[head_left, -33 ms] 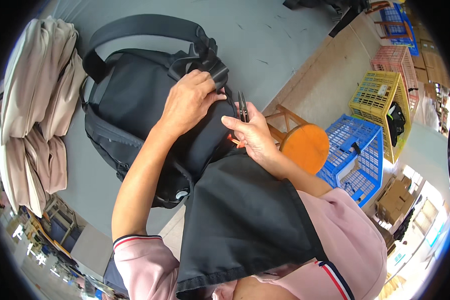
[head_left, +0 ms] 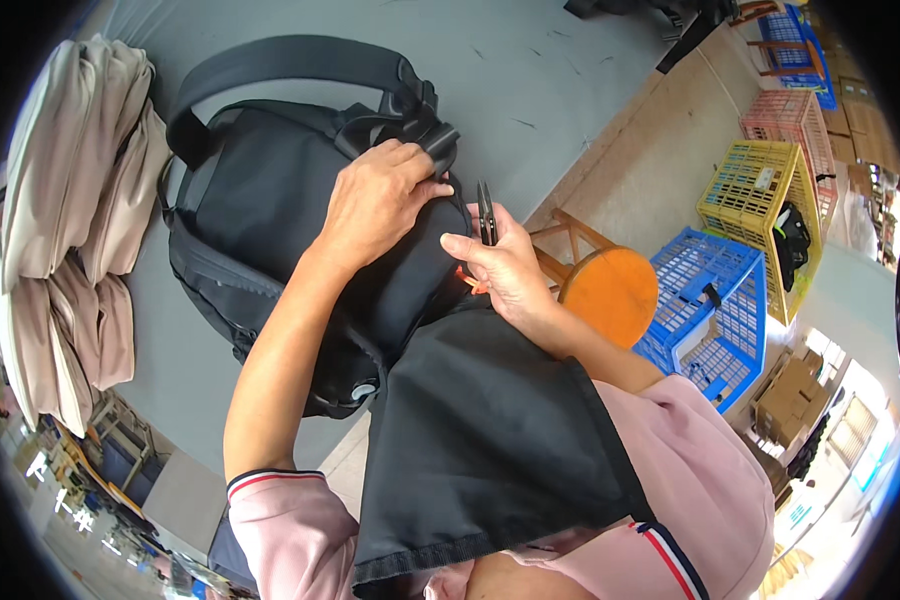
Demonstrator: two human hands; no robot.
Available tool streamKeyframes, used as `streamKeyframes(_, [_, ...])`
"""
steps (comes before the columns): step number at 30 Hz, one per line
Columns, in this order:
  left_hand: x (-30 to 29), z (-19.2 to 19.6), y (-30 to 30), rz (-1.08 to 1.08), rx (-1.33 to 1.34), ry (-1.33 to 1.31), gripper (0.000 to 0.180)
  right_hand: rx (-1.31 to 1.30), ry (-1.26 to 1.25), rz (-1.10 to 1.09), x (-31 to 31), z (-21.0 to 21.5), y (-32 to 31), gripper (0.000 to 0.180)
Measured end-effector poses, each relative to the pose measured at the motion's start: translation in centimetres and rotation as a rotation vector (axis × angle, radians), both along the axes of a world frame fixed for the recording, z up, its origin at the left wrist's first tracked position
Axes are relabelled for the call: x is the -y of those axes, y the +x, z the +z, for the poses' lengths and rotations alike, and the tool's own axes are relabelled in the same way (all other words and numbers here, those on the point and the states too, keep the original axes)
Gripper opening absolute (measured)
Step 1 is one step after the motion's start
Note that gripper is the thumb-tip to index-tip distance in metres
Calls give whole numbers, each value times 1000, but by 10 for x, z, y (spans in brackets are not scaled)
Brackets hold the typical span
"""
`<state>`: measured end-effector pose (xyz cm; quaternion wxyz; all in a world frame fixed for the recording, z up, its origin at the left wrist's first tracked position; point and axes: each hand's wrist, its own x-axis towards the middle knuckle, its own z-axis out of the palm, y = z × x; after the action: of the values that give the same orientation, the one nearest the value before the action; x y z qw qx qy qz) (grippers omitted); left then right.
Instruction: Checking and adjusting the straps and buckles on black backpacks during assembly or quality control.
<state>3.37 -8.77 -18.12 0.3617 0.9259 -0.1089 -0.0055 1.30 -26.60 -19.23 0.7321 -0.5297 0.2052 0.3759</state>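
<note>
A black backpack [head_left: 270, 190] lies on the grey table, its padded strap [head_left: 290, 48] looping up at the far side. My left hand [head_left: 380, 205] is closed on the bag's right edge, beside the bunched webbing and buckle; the exact piece pinched is hidden under the fingers. At that same edge, my right hand [head_left: 508, 268] holds a pair of thread snips [head_left: 486, 215], dark blades pointing up and away and orange handle parts showing below the palm. A black hemmed cloth [head_left: 490, 430] hangs between my arms, over my pink shirt.
Pale beige bags [head_left: 80, 170] are stacked on the table's left. Right of the table edge stand a round wooden stool [head_left: 610, 298], a blue crate [head_left: 700, 300], a yellow crate [head_left: 760, 200] and a pink crate [head_left: 785, 125]. Black straps [head_left: 685, 25] lie at the far right corner.
</note>
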Motion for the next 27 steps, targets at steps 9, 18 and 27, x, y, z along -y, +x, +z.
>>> streamKeyframes(9, [-7,21,-2,367,-470,-281,29,558,-59,348,-5,13,17,34])
streamKeyframes(18, [-13,16,-10,409,-501,-387,30,1250,-599,554,16,56,39,33])
streamKeyframes(27, [-10,13,-10,409,-473,-376,29,1428,-631,620,10,49,38,23])
